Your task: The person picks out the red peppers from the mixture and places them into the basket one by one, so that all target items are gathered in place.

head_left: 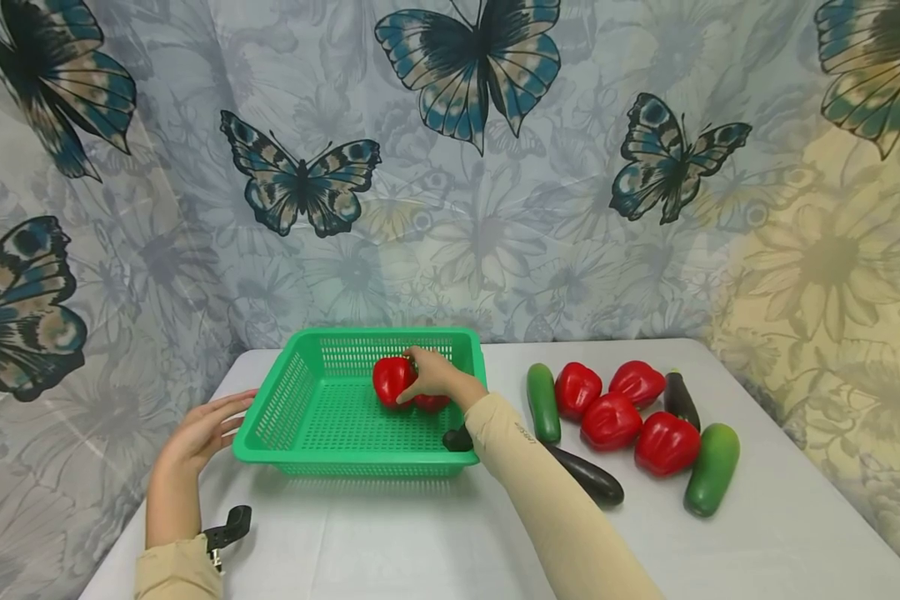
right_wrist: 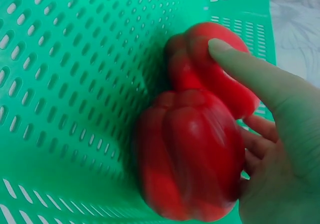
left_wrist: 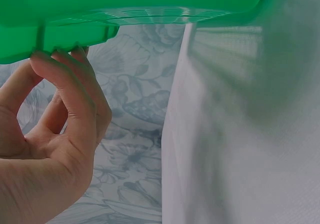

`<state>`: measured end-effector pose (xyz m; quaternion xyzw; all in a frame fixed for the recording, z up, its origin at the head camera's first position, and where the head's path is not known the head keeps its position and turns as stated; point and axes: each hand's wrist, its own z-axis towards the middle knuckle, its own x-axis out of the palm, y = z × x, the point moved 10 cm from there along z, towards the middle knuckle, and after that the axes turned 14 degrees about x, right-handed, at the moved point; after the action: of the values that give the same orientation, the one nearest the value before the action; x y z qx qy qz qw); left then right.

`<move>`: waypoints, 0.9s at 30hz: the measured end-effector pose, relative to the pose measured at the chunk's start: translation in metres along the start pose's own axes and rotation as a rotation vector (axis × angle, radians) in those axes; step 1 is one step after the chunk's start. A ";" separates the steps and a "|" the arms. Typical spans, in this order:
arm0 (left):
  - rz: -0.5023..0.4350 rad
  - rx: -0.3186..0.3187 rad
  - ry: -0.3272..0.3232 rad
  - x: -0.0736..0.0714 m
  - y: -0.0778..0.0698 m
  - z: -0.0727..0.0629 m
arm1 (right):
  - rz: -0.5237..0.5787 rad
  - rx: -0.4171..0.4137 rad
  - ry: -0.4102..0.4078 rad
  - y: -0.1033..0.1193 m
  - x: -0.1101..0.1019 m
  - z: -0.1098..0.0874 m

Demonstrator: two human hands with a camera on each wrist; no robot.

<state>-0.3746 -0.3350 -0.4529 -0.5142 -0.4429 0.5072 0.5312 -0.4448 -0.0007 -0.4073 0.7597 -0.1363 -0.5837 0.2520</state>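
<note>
A green plastic basket (head_left: 375,457) with perforated walls stands on the white table. My right hand (head_left: 437,375) reaches inside it and grips a red bell pepper (head_left: 392,381), thumb on the near side and fingers on the far side. Close beside it in the basket lies another red bell pepper (right_wrist: 190,156), partly hidden by my hand in the head view. At the basket's left rim is my left hand (head_left: 202,431), its fingertips touching the rim from outside. The left wrist view shows these fingers gently bent under the rim (left_wrist: 80,36).
Right of the basket lie several red bell peppers (head_left: 611,422), a cucumber (head_left: 543,403), another cucumber (head_left: 712,470), an eggplant (head_left: 680,402) and a longer eggplant (head_left: 588,477) partly behind my right sleeve. A butterfly-patterned cloth (head_left: 487,250) hangs behind the table.
</note>
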 end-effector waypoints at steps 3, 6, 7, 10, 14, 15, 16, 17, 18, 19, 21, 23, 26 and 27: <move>0.007 -0.014 -0.010 0.004 -0.007 -0.005 | 0.028 0.007 0.003 -0.001 0.000 0.001; 0.006 -0.021 -0.011 0.006 -0.010 -0.006 | 0.072 0.005 0.010 -0.001 0.000 0.002; 0.008 -0.022 -0.011 0.006 -0.010 -0.006 | 0.088 0.005 0.013 -0.001 0.000 0.002; 0.014 -0.017 -0.006 0.004 -0.006 -0.004 | 0.138 -0.009 0.014 0.001 -0.002 0.002; 0.005 -0.004 0.019 -0.002 0.004 0.001 | 0.181 -0.021 0.008 0.004 -0.006 0.001; 0.008 -0.004 0.027 -0.002 0.005 0.002 | 0.186 -0.026 0.002 0.004 -0.007 0.000; 0.013 -0.004 0.039 -0.002 0.006 0.002 | 0.188 -0.029 -0.001 0.005 -0.008 0.000; 0.012 -0.003 0.036 -0.002 0.005 0.002 | 0.189 -0.032 -0.004 0.005 -0.009 0.000; 0.013 -0.002 0.028 -0.001 0.004 0.002 | 0.192 -0.036 -0.008 0.006 -0.011 0.000; 0.012 -0.003 0.021 0.000 0.001 0.000 | 0.194 -0.038 -0.011 0.006 -0.012 -0.001; 0.024 -0.017 0.016 -0.001 0.004 0.001 | 0.203 -0.038 -0.012 0.007 -0.016 -0.002; 0.024 -0.019 -0.001 -0.002 0.003 0.000 | 0.213 -0.039 -0.014 0.009 -0.019 -0.004; 0.024 -0.010 0.016 -0.005 0.008 0.003 | 0.225 -0.051 -0.025 0.012 -0.027 -0.007; 0.015 -0.001 0.022 -0.006 0.011 0.004 | 0.230 -0.060 -0.031 0.014 -0.030 -0.009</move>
<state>-0.3803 -0.3413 -0.4629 -0.5232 -0.4333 0.5052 0.5322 -0.4437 0.0048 -0.3737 0.7221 -0.2088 -0.5665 0.3378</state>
